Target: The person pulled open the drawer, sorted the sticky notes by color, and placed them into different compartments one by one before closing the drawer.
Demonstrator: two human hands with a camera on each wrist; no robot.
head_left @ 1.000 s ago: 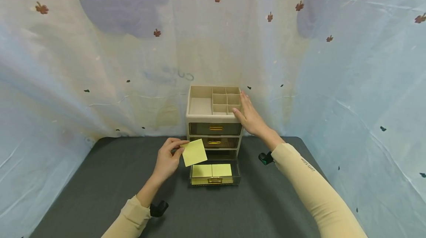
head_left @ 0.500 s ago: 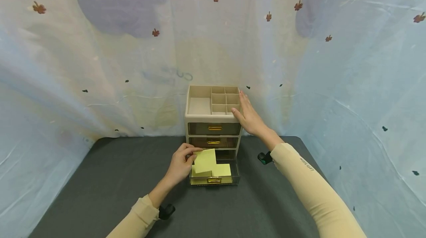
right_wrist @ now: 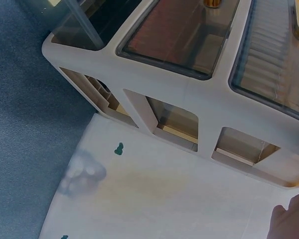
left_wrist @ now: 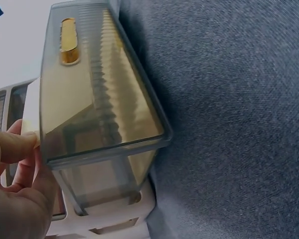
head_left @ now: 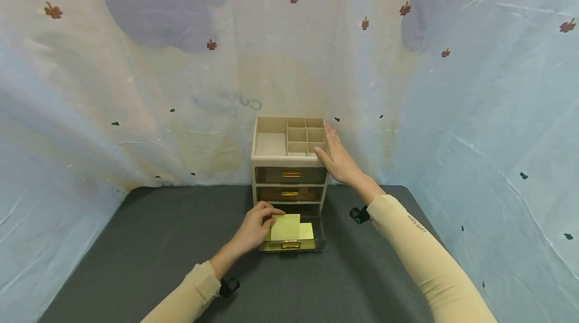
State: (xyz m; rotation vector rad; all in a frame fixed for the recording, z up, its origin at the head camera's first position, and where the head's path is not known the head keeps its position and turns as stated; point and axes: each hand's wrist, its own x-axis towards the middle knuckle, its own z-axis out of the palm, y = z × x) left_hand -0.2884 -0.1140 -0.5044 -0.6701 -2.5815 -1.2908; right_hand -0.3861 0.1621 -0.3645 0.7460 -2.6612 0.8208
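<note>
My left hand (head_left: 253,228) pinches a yellow sticky note (head_left: 285,227) by its left edge, low over the pulled-out bottom drawer (head_left: 319,235). Beneath it, more yellow sticky notes (head_left: 306,231) lie in that drawer, partly covered by the held one. In the left wrist view, thumb and fingers (left_wrist: 20,147) grip the note at the clear drawer's rim. My right hand (head_left: 342,163) rests with straight fingers against the right top edge of the beige desktop drawer organizer (head_left: 289,160). Only a bit of that hand (right_wrist: 291,216) shows in the right wrist view.
Two upper drawers with gold handles, the top drawer (head_left: 271,175) and the middle drawer (head_left: 271,193), are pushed in. The organizer's top has several compartments. It stands on a dark table (head_left: 172,242) before a patterned curtain (head_left: 181,77).
My left hand has moved right and down with the sticky note, from left of the drawer to low over the notes in it. My right hand has stayed on the organizer.
</note>
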